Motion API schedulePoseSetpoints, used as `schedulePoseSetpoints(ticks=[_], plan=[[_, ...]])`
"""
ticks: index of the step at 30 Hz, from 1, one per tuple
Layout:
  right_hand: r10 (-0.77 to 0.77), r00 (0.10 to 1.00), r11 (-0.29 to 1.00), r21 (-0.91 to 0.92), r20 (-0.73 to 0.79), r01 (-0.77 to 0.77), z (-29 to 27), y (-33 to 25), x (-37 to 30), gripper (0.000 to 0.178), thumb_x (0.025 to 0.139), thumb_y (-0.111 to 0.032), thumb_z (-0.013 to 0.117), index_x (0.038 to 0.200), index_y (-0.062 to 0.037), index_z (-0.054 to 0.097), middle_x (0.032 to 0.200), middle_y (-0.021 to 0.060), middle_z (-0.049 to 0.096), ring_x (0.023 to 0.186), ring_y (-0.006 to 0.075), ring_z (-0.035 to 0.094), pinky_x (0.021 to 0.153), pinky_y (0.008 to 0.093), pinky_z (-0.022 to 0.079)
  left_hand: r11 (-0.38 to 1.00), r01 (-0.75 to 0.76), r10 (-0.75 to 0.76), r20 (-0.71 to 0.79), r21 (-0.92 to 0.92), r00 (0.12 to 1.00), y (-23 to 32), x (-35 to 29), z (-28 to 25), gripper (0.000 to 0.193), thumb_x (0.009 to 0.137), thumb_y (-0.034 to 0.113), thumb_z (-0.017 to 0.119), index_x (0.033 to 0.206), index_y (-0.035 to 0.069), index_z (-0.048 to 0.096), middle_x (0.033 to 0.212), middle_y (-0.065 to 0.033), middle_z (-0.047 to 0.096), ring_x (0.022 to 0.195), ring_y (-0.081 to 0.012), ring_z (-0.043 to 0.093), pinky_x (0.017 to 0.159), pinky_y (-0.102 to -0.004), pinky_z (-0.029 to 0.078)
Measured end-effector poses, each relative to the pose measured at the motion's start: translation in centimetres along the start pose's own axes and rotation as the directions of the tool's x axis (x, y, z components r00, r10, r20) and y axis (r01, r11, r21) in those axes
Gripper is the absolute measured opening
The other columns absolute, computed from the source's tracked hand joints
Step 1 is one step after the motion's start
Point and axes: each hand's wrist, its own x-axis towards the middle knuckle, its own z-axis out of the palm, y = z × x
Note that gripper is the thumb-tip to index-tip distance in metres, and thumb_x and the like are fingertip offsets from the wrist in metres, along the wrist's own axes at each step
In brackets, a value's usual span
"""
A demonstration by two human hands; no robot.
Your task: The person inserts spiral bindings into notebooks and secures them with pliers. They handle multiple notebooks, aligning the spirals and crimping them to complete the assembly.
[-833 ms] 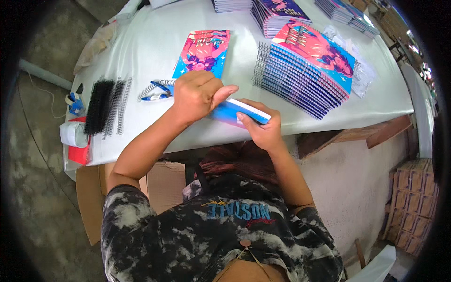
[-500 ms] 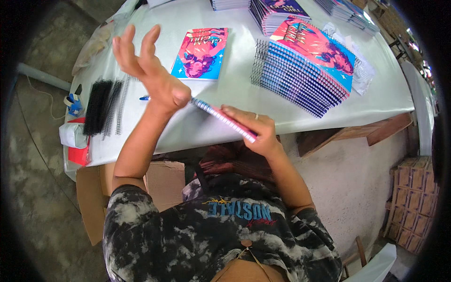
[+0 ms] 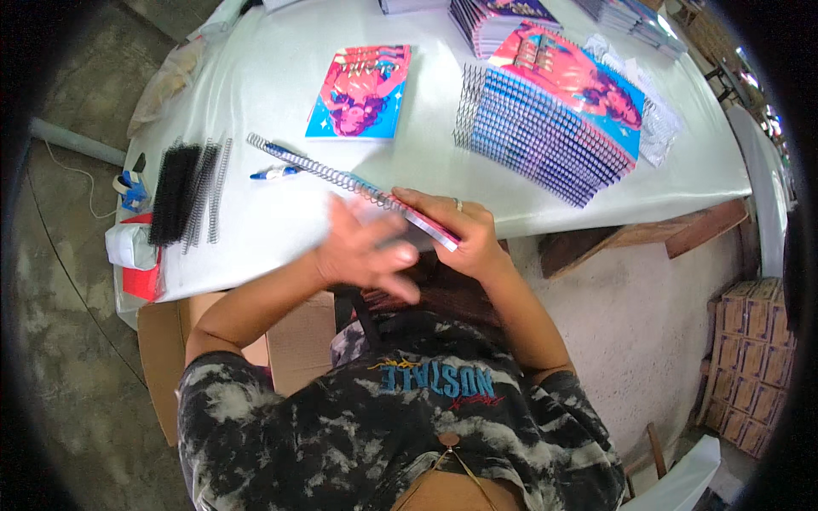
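Note:
Near the table's front edge, my right hand (image 3: 467, 228) grips a pink and blue notebook (image 3: 436, 232), seen edge-on with its spine upward. A dark wire spiral coil (image 3: 322, 170) runs along that spine, its far-left part sticking out past the notebook's end. My left hand (image 3: 368, 249), smeared by motion, is just below the coil with fingers spread and nothing visible in them. Beyond the coil lies a notebook without a visible coil (image 3: 360, 92), with a pink and blue illustrated cover. A blue and white pen (image 3: 274, 173) rests under the coil's outer end.
Several spiral-bound notebooks (image 3: 545, 128) form a fanned stack at right. Loose black coils (image 3: 179, 194) lie at left, beside a blue tape dispenser (image 3: 132, 189) and a white and red package (image 3: 134, 247). More book stacks (image 3: 490, 30) stand at the back. An open cardboard box (image 3: 300, 341) sits below the table edge.
My left hand has swung down and toward me, from above the notebook's left end to below the coil. The coil's projecting length now shows. My right hand keeps its grip.

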Motion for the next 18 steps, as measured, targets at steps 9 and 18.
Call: schedulePoseSetpoints(ticks=[9,18], plan=[[0.122,0.992,0.989,0.083,-0.014,-0.121,0.8,-0.2,-1.0,0.048,0.065,0.007,0.056,0.112,-0.0038,0.059,0.106,0.0158,0.062,0.095,0.0279,0.063,0.081,0.0341,0.049,0.995,0.004,-0.01,-0.064,-0.095,0.998,2.4,-2.1,3.3,0.094,0.069,0.075,0.049,0.137,0.012,0.028,0.129,-0.0305,0.034,0.122,-0.0396,0.032,0.093,-0.0603,0.025],[0.092,0.996,0.994,0.059,-0.019,-0.091,1.2,0.4,-0.5,0.049,0.068,0.001,0.056,0.117,-0.0062,0.057,0.103,0.0178,0.062,0.09,0.0306,0.063,0.077,0.034,0.051,0.981,0.044,-0.05,-0.026,-0.187,0.998,2.8,0.3,2.3,0.075,0.061,0.063,0.065,0.107,0.006,0.052,0.099,-0.0169,0.051,0.097,-0.0335,0.047,0.08,-0.0601,0.035]])
